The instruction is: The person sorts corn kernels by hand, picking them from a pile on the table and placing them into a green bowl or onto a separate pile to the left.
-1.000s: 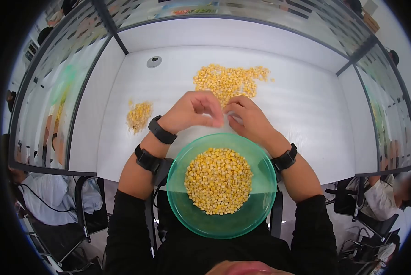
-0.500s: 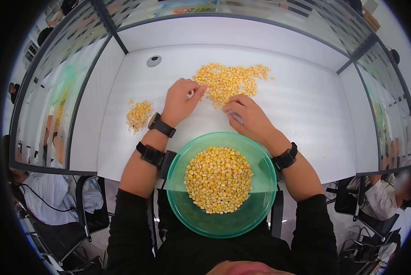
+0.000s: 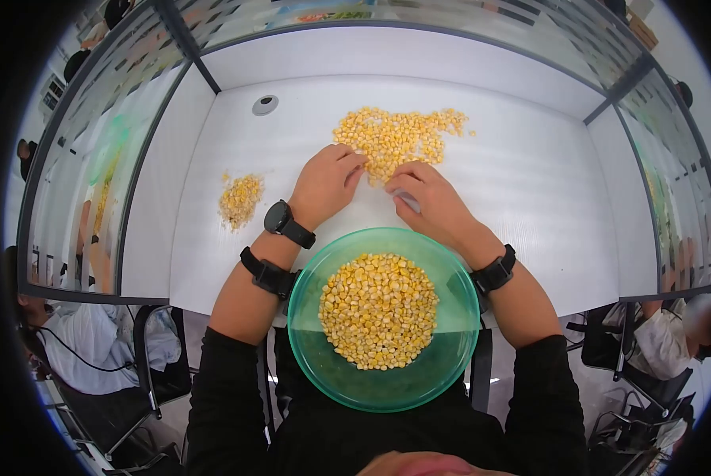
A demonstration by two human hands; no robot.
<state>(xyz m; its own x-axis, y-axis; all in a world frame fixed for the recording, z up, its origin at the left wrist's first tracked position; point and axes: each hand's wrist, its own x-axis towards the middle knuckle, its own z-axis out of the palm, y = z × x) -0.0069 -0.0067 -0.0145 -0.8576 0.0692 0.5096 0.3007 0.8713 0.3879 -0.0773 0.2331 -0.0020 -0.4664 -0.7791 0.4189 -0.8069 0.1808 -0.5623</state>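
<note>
A wide patch of yellow corn kernels (image 3: 403,135) is spread over the white desk (image 3: 530,190). My left hand (image 3: 328,184) is at the patch's lower left edge, its fingers bent and drawn together at the kernels; whatever is between the fingertips is too small to make out. At the lower edge my right hand (image 3: 435,200) rests on the desk with curled fingers and the thumb tucked below, the palm side hidden. Between my forearms, at the desk's front edge, sits a green translucent bowl (image 3: 383,397) with a heap of corn kernels (image 3: 379,309) inside.
A smaller pile of broken kernels and bits (image 3: 240,200) lies left of my left hand. Behind it is a round cable grommet (image 3: 266,105). Low partition panels (image 3: 403,51) enclose the desk at the back and sides. Other people sit beyond both sides.
My left hand has shifted right and turned, bringing its fingertips closer to the kernels and to my right hand. My right hand and the bowl stay in place.
</note>
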